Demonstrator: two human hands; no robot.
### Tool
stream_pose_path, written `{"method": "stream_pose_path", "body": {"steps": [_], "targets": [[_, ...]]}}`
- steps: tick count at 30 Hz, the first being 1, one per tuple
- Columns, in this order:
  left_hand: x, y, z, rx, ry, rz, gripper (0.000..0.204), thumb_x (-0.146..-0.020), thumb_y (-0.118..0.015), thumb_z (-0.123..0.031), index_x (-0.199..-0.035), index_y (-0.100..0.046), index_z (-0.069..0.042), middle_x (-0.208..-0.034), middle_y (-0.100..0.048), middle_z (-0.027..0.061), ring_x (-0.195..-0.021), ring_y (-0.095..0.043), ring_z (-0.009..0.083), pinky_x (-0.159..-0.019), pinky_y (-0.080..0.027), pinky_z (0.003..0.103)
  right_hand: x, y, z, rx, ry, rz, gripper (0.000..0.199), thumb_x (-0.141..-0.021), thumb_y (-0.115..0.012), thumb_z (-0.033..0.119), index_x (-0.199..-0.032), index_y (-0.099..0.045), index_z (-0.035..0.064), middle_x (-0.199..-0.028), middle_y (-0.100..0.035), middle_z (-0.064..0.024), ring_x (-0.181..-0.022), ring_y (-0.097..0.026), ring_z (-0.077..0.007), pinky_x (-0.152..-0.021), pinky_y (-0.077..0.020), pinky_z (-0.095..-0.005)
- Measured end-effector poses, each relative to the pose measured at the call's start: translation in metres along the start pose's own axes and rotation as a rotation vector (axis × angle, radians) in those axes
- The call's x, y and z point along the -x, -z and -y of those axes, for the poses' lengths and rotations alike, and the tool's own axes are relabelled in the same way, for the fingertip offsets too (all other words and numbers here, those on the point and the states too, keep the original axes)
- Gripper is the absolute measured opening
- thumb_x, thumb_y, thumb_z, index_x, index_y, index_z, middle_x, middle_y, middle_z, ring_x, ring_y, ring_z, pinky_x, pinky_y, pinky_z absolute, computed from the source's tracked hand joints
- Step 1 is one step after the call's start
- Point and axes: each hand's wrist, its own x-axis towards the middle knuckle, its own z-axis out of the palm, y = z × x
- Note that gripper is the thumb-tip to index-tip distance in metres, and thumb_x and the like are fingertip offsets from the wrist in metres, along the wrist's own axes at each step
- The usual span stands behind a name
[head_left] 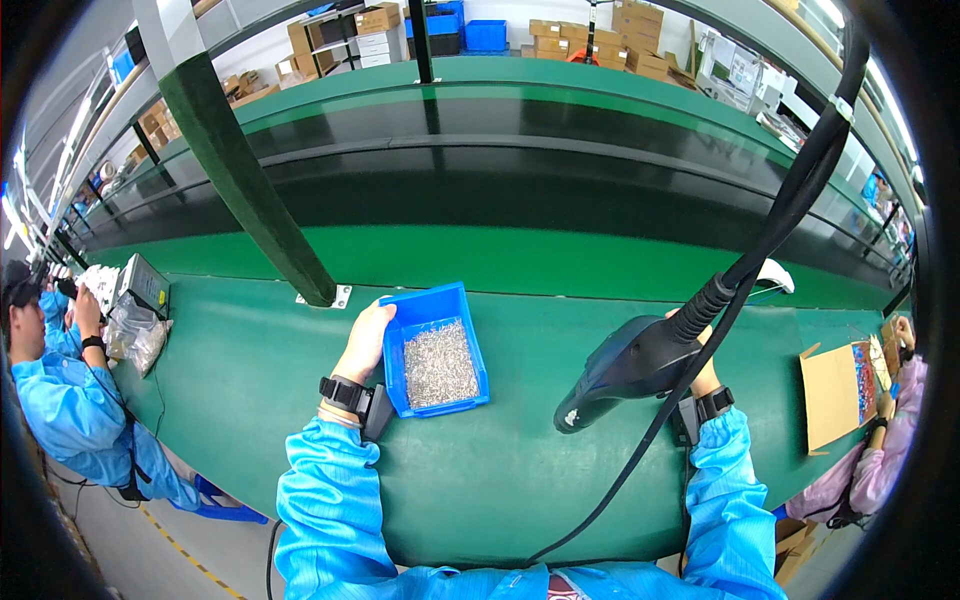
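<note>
A blue plastic bin stands on the green table, filled with many small silvery metal parts. My left hand grips its left wall near the far corner, thumb over the rim. To the right, a black charging gun is tilted with its rounded end down and left. A ribbed sleeve joins it to a thick black cable rising to the upper right. Most of my right hand is hidden behind the gun; the visible parts look closed around it. Both wrists wear black strapped devices.
A green post is bolted near the table's far edge. A dark conveyor runs beyond. At right lies an open cardboard box beside a person in pink; at left, a person in blue stands near plastic bags.
</note>
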Motion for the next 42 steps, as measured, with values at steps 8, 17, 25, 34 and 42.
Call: {"method": "stream_pose_path", "body": {"steps": [8,17,25,34,42], "targets": [[0.001,0.005,0.005,-0.001,0.011,0.043,0.03,-0.087,-0.046,-0.028,-0.098,-0.055,-0.002,-0.09,-0.057,0.0018,-0.083,-0.049,0.0093,-0.077,-0.04,0.025,-0.002,0.007,-0.018,-0.063,-0.074,0.024,0.008,-0.085,-0.052,0.01,-0.085,-0.054,0.0023,-0.069,-0.057,-0.0009,-0.056,-0.05,-0.0068,-0.052,-0.0409,-0.019],[-0.001,0.006,0.007,-0.011,-0.008,0.016,0.03,-0.086,-0.048,-0.032,-0.093,-0.056,-0.005,-0.086,-0.055,-0.0024,-0.079,-0.047,0.0066,-0.075,-0.037,0.022,-0.006,0.017,-0.035,-0.09,-0.071,-0.041,0.005,-0.074,-0.056,0.006,-0.072,-0.051,0.0059,-0.055,-0.051,0.0004,-0.053,-0.052,-0.0087,-0.049,-0.0409,-0.0208],[-0.003,0.004,0.007,-0.026,-0.012,0.013,0.029,-0.086,-0.048,-0.032,-0.093,-0.056,-0.005,-0.084,-0.054,-0.0028,-0.078,-0.046,0.0062,-0.074,-0.037,0.021,-0.005,0.011,-0.024,-0.08,-0.077,-0.025,0.008,-0.082,-0.055,0.01,-0.084,-0.056,0.0024,-0.069,-0.058,-0.0028,-0.055,-0.051,-0.0076,-0.052,-0.0407,-0.0195],[0.001,0.001,0.004,-0.01,-0.026,0.027,0.027,-0.087,-0.049,-0.03,-0.093,-0.056,-0.005,-0.084,-0.055,-0.0022,-0.078,-0.048,0.0059,-0.073,-0.038,0.021,0.002,0.006,0.003,0.038,-0.034,-0.001,0.012,-0.084,-0.053,0.011,-0.085,-0.055,-0.0002,-0.068,-0.057,-0.0051,-0.054,-0.05,-0.0076,-0.051,-0.041,-0.0193],[0.002,0.005,0.008,0.025,-0.018,0.021,0.027,-0.086,-0.05,-0.03,-0.093,-0.056,-0.005,-0.085,-0.055,-0.0018,-0.078,-0.049,0.0061,-0.073,-0.039,0.021,-0.004,0.016,-0.02,-0.028,-0.045,0.042,0.012,-0.084,-0.053,0.012,-0.085,-0.055,-0.0002,-0.068,-0.057,-0.0042,-0.055,-0.05,-0.0074,-0.051,-0.0401,-0.0189]]}}
